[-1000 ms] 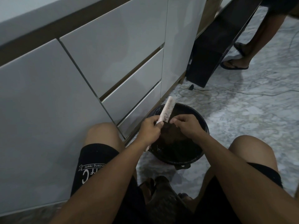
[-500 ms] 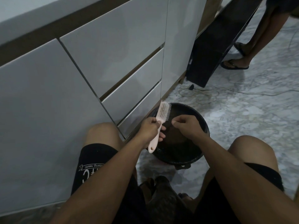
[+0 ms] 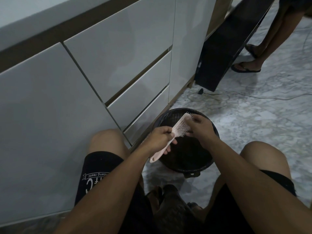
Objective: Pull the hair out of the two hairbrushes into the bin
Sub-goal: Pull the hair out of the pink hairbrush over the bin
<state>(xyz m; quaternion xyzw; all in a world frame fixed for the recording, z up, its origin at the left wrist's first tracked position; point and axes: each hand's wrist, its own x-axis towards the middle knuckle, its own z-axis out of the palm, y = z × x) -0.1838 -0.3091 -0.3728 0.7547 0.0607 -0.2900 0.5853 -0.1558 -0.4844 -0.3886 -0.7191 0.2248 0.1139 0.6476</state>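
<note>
Now left hand (image 3: pixel 159 138) grips hairbrush (image 3: pixel 179 129); right hand (image 3: pixel 200 128) fingers on bristles.

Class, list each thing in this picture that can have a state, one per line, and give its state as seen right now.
Hairbrush: held over the bin, bristles up, tilted.
Left hand: closed on the brush handle.
Right hand: fingers on the bristles near the brush tip.
Bin: upright on the floor, open, dark inside; contents unclear.
Drawers: shut.
Cable: lying loose on the floor.
</note>
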